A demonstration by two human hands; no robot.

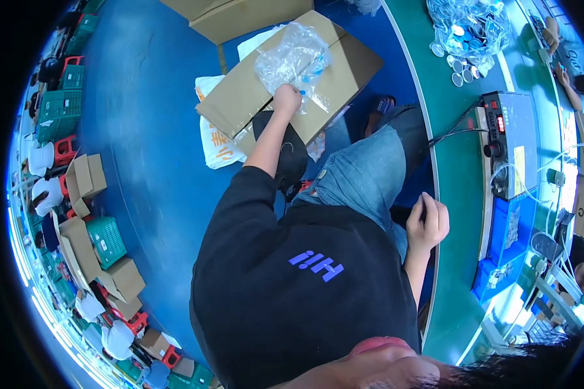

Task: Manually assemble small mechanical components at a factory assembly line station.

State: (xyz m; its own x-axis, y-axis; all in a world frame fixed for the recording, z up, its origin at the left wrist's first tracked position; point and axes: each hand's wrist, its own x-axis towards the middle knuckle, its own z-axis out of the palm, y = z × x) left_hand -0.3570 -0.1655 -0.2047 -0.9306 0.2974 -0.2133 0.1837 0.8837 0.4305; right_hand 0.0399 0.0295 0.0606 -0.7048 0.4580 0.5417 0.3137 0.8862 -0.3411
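The left hand [287, 98] reaches out over a cardboard box [237, 97], its fingers clenched at the near edge of a clear plastic bag [292, 55], seemingly on a fold of it; the fist hides the exact hold. The bag lies crumpled on top of the box, and small blue pieces [318, 63] show through it. The right hand [429, 223] is by the edge of the green surface [457, 175], fingers loosely curled and released, with nothing seen in them.

As far as can be judged, the handling of the bag is at an early point: it is gripped but not yet off the box. On the surface, another bag [470, 23] of round discs sits with loose discs [459, 71] beside it.
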